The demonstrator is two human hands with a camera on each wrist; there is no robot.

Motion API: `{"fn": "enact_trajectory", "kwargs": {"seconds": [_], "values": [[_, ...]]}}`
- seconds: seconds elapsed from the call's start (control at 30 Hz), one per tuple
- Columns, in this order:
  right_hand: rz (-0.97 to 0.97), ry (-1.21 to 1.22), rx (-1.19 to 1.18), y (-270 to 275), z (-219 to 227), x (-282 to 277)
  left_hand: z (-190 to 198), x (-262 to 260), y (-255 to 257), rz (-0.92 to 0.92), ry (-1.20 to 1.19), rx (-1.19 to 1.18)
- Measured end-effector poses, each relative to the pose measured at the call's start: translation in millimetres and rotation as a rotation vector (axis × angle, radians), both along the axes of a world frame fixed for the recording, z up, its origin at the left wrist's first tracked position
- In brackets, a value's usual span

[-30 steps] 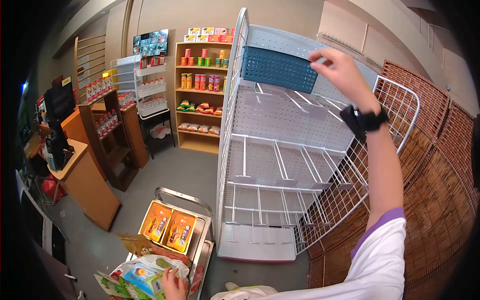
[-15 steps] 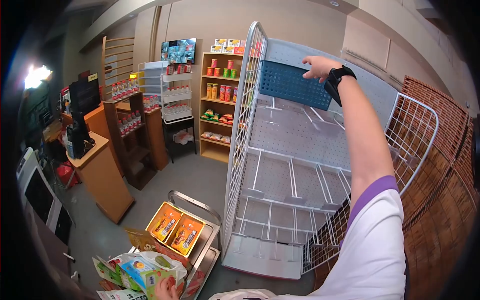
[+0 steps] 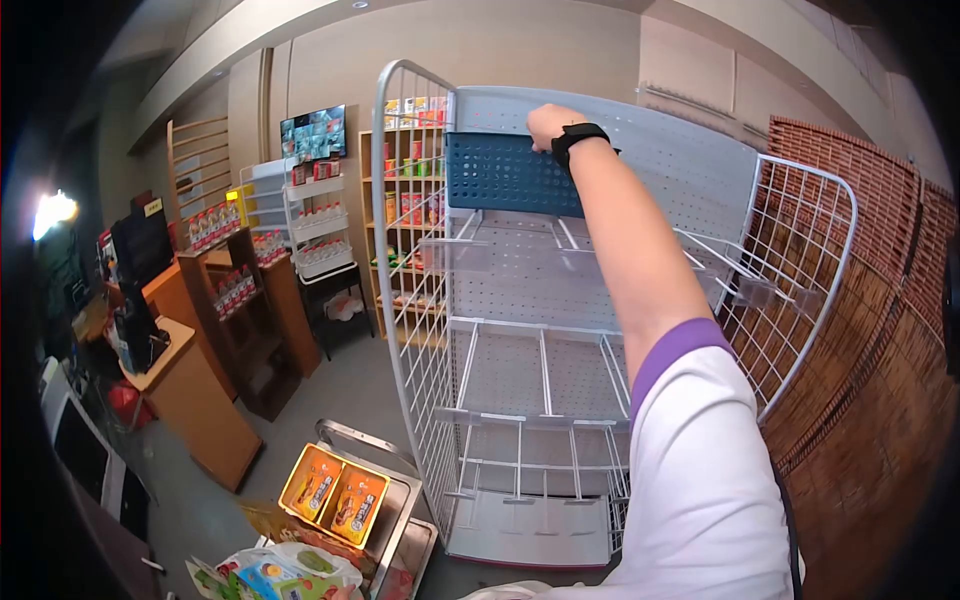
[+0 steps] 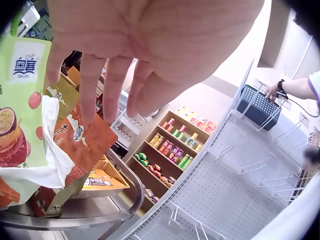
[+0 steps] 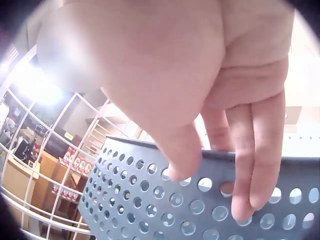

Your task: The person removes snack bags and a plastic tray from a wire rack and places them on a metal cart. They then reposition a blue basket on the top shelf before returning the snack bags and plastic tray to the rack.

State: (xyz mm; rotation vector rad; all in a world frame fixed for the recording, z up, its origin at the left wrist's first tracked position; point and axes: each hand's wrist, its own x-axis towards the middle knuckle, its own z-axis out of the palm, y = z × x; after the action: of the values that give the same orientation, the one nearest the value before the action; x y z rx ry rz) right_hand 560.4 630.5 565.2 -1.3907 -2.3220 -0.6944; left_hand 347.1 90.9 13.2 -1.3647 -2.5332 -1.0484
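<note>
A blue-teal perforated plastic basket (image 3: pixel 500 172) sits high on the wire rack, on its top prongs. My right hand (image 3: pixel 553 127) grips its upper rim; in the right wrist view, the thumb (image 5: pixel 184 160) lies on the holed wall (image 5: pixel 175 200) while one finger passes behind the rim. My left hand (image 4: pixel 145 45) hangs with its fingers straight, beside a green pouch (image 4: pixel 22 100) with fruit pictures and an orange-red packet (image 4: pixel 82 137). In the head view this hand is almost wholly hidden at the bottom edge.
A metal trolley (image 3: pixel 400 500) carries a yellow tray of orange packs (image 3: pixel 358 505) and a white plastic bag (image 3: pixel 335 570) of packets. The rack's wire side panel (image 3: pixel 400 300) stands on the left, with bare prongs on its lower rows. Behind is a snack shelf (image 3: pixel 367 230).
My right hand has come down onto the basket's rim from the air beside it and grips it. The head view has shifted, and my left hand has sunk toward the bottom edge.
</note>
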Motion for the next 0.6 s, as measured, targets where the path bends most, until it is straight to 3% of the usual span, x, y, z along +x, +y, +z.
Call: {"fn": "enact_trajectory", "kwargs": {"seconds": [0.13,0.23,0.3,0.37,0.4,0.5,0.57,0.6], "values": [[-0.017,-0.027,0.176,0,7,33,8,-2,2,-0.032,-0.003,-0.065],[-0.053,0.090,0.149,-31,20,79,5,-6,10,-0.057,-0.071,-0.053],[0.121,0.152,0.111,-32,28,127,0,-8,19,-0.050,-0.139,-0.036],[0.024,0.163,0.019,-53,36,165,1,-9,34,-0.097,-0.244,-0.042],[-0.017,0.214,-0.043,-64,36,195,25,2,47,-0.172,-0.061,-0.010],[-0.099,0.311,-0.133,-81,24,245,26,2,67,-0.292,-0.105,-0.125],[-0.107,0.351,-0.125,-85,14,269,38,12,74,-0.300,0.029,-0.176],[-0.135,0.347,-0.122,-87,10,280,39,15,77,-0.324,-0.056,-0.131]]}}
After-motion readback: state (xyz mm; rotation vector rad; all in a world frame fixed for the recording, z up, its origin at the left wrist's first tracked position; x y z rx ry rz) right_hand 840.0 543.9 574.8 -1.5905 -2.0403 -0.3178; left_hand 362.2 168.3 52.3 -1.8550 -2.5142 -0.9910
